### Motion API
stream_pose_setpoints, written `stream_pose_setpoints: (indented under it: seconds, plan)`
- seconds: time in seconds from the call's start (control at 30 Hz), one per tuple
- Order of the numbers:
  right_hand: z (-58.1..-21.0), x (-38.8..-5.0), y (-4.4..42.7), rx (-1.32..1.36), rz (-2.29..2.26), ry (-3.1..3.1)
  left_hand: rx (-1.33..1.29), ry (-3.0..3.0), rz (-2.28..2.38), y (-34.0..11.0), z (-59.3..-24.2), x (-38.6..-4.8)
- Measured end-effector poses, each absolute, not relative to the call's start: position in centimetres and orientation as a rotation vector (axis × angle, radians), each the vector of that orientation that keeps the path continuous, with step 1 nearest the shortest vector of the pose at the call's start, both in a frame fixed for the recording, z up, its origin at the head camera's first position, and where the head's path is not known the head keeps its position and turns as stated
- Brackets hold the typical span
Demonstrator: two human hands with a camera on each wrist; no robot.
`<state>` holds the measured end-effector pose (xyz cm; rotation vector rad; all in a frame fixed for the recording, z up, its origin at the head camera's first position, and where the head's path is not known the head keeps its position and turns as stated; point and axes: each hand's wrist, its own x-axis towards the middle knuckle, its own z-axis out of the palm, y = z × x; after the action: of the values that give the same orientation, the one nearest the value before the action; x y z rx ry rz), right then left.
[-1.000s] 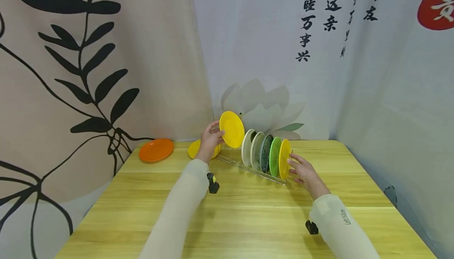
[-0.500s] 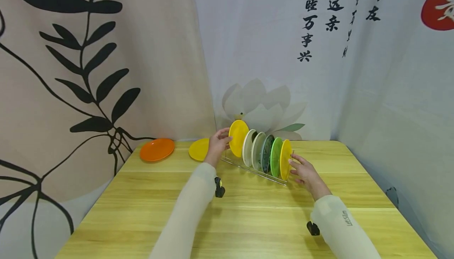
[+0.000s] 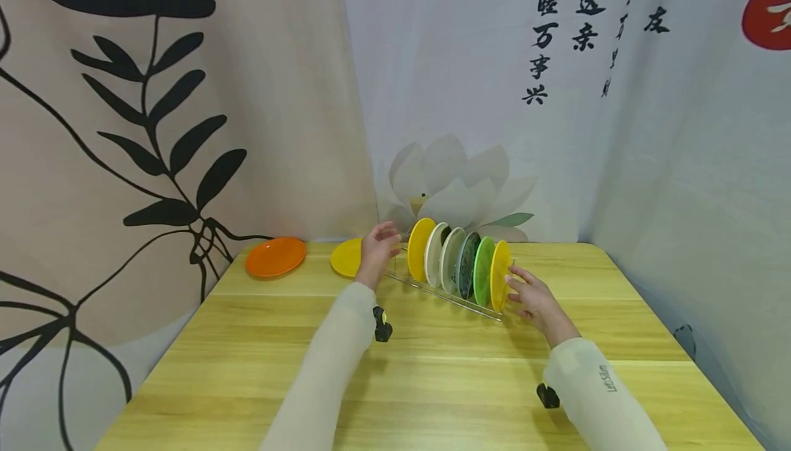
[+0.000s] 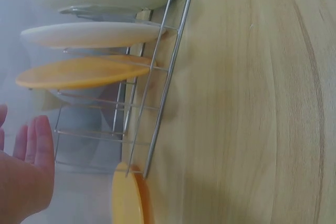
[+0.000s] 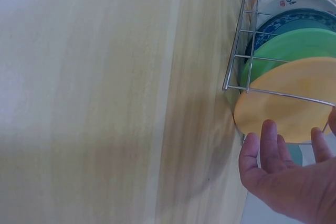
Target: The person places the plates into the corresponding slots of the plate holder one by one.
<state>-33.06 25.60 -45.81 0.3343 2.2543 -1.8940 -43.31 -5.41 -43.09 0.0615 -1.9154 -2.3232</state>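
Note:
A wire dish rack holds a row of upright plates. At its left end stands a yellow plate, also seen as an orange-toned yellow plate in the left wrist view. My left hand is just left of that plate, apart from it and holding nothing. Beside the rack's right end, my right hand has its fingers loosely bent by the other yellow plate. Whether the fingertips touch the rack or plate, I cannot tell. Between the yellow plates are two white plates, a dark blue-green plate and a green plate.
An orange plate lies flat at the table's back left. Another yellow plate lies on the table left of the rack, partly behind my left hand. A printed curtain hangs behind the wooden table.
My left hand has carried the yellow plate rightward and down into the rack's left end, then let go of it. The right hand has stayed by the rack's right end.

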Motion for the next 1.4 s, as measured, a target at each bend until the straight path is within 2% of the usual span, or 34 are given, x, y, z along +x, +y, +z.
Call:
stream_pose_setpoints:
  seconds: [0.57, 1.1, 1.4]
  plan:
    - [-44.9, -33.4, 25.7, 0.351, -1.866, 2.272, 0.323, -1.739, -2.318, -10.8, -43.2, -43.4]
    - [-45.4, -33.5, 26.0, 0.352, -1.881, 2.254, 0.678, -1.653, -2.215, -14.9, -47.8, -41.2]
    - [-45.6, -33.1, 25.6, 0.344, -1.896, 2.245, 0.744, -1.614, -2.284, -15.4, -49.6, -40.6]
